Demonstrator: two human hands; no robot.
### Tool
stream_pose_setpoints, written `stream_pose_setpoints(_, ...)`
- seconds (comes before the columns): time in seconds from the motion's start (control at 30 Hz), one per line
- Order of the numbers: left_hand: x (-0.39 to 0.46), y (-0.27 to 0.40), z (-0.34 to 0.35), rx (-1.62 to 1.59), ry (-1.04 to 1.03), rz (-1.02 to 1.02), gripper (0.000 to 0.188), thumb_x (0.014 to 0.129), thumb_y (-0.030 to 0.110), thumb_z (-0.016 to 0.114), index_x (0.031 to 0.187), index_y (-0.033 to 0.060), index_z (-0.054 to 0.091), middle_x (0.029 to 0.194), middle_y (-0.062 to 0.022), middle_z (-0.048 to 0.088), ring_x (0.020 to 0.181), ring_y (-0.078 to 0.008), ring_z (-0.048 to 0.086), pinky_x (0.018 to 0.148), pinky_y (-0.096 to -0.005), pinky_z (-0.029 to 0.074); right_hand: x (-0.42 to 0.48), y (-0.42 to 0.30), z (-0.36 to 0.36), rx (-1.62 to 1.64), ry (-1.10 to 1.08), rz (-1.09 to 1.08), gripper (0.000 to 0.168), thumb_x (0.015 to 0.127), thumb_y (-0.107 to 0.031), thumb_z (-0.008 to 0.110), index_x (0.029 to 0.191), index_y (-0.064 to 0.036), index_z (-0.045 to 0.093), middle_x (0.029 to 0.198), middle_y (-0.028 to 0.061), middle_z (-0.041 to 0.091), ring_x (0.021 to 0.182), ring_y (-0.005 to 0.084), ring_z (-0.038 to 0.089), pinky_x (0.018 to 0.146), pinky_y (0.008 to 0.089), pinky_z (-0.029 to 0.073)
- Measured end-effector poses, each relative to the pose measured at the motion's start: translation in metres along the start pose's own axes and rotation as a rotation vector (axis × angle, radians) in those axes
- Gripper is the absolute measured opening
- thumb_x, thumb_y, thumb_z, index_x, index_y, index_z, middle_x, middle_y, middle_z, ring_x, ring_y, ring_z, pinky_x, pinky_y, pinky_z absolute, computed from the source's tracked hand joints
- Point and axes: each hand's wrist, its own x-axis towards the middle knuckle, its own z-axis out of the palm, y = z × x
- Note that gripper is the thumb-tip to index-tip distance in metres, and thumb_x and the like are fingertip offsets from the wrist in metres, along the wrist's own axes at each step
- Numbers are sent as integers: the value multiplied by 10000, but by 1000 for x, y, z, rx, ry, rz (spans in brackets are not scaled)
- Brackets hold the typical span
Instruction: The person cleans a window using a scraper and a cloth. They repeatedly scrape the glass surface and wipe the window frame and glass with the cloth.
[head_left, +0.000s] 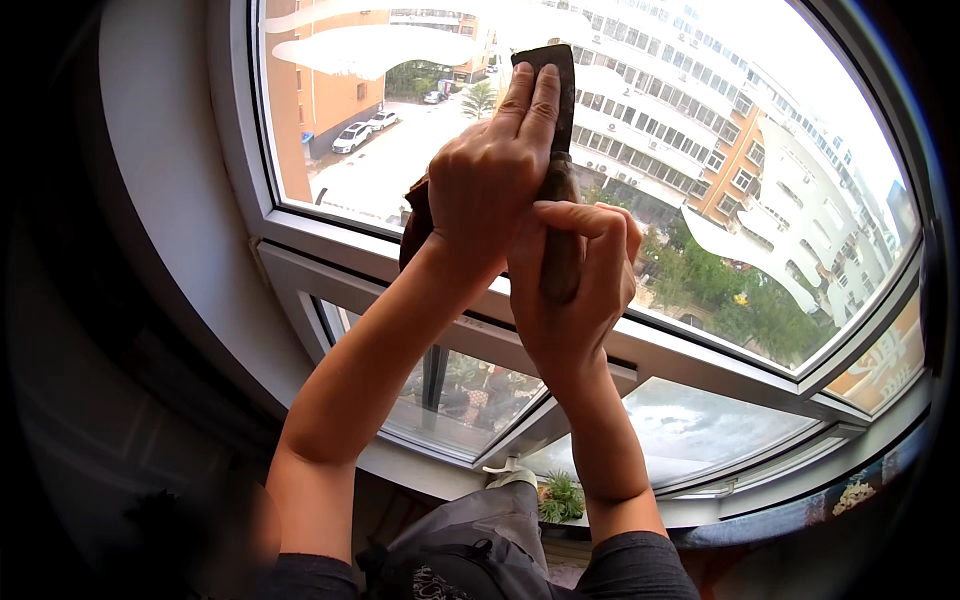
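Observation:
My right hand (577, 292) grips the worn handle (559, 262) of a putty knife, with the thumb and forefinger pinched near its upper end. The dark, flat blade (564, 97) points up against the window pane (442, 157). Two straight fingers of my left hand (491, 172) lie flat on that blade. The other left fingers are curled, and a dark reddish-brown cloth (417, 225) sticks out beneath them. Whether the blade's tip touches the glass I cannot tell. White curved patches (382, 49) show on the pane, with more (780, 255) at the right.
Below the pane runs a white window frame (705, 352). An opened lower sash (465, 405) has a handle (501, 469) near my leg. A green potted plant (561, 496) stands on the sill below. Buildings and parked cars show outside.

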Motion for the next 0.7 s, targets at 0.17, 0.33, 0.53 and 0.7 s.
stream_pose_setpoints(0.17,-28,7,-7,32,-51,14,493,785,38,617,1277,63,628,1215,-149,667,559,-86,614,505,-224,507,-22,-12,-17,-49,-118,39,211,757,-51,729,927,-80,608,760,32,627,648,194,580,883,400,397)
stream_pose_setpoints(0.33,1,-2,-4,-39,-36,-12,535,815,173,592,1334,43,573,1257,-184,635,624,-201,673,553,-280,540,2,-1,3,22,-8,11,197,766,-59,727,920,-74,605,782,30,634,658,207,591,877,407,399)
stream_pose_setpoints(0.53,-22,2,-8,-28,-66,-21,506,804,76,602,1310,72,603,1248,-164,644,619,-154,666,538,-258,538,-15,-14,-8,-47,-87,38,192,757,-54,724,903,-84,602,771,28,633,649,190,585,869,390,394)
stream_pose_setpoints(0.7,-7,-3,-7,-44,-46,-22,509,814,90,594,1322,65,590,1255,-160,642,595,-139,646,532,-246,532,-1,-11,3,-41,-55,25,190,760,-51,720,905,-82,601,757,30,623,647,193,580,866,389,394)
